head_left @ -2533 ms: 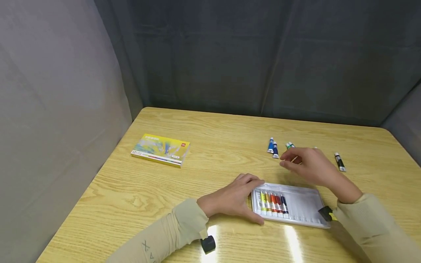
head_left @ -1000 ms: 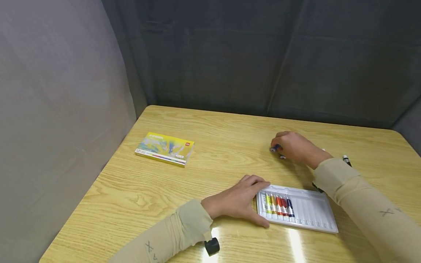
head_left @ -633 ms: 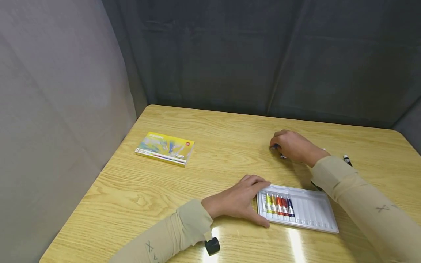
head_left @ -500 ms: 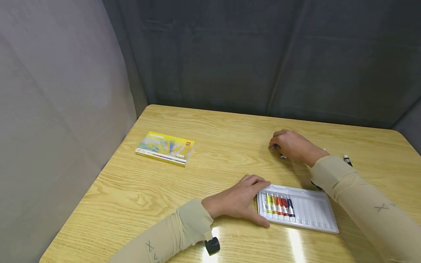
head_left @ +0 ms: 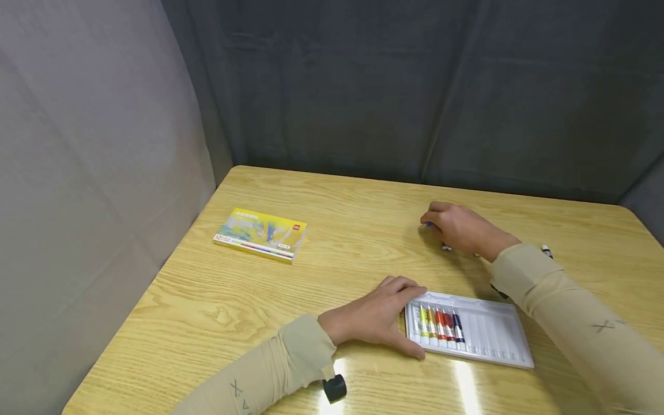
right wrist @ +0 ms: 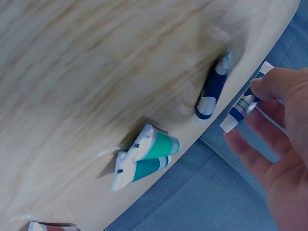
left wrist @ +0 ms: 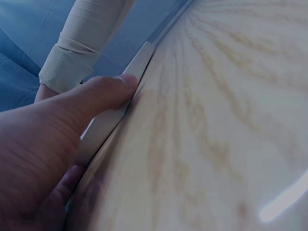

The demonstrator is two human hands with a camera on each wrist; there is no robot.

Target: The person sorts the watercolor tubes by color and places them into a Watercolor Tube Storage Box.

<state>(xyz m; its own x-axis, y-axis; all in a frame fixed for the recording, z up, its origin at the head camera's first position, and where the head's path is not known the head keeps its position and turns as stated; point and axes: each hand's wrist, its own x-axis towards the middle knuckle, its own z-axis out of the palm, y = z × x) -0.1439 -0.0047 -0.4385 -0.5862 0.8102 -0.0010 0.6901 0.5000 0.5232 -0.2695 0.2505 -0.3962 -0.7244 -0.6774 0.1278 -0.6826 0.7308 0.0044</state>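
Right hand (head_left: pixel 459 227) pinches small blue-and-white paint tube (right wrist: pixel 244 104) over yellowish wood-grain worktop (head_left: pixel 342 242), beyond shallow white plastic tray (head_left: pixel 493 331); left hand (head_left: pixel 374 315) grips tray's left end (row of slim multicoloured tubes (head_left: pixel 441 328) inside).

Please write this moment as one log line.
left grip: holds white tray | right grip: pinches blue tube | tray: partly filled | green tubes: on table

Yellow box (head_left: pixel 261 235) marked 12, flat on wood-grain table (head_left: pixel 176 311), dark cloth (head_left: pixel 332 86) behind, grey cloth (head_left: pixel 98 150) at left
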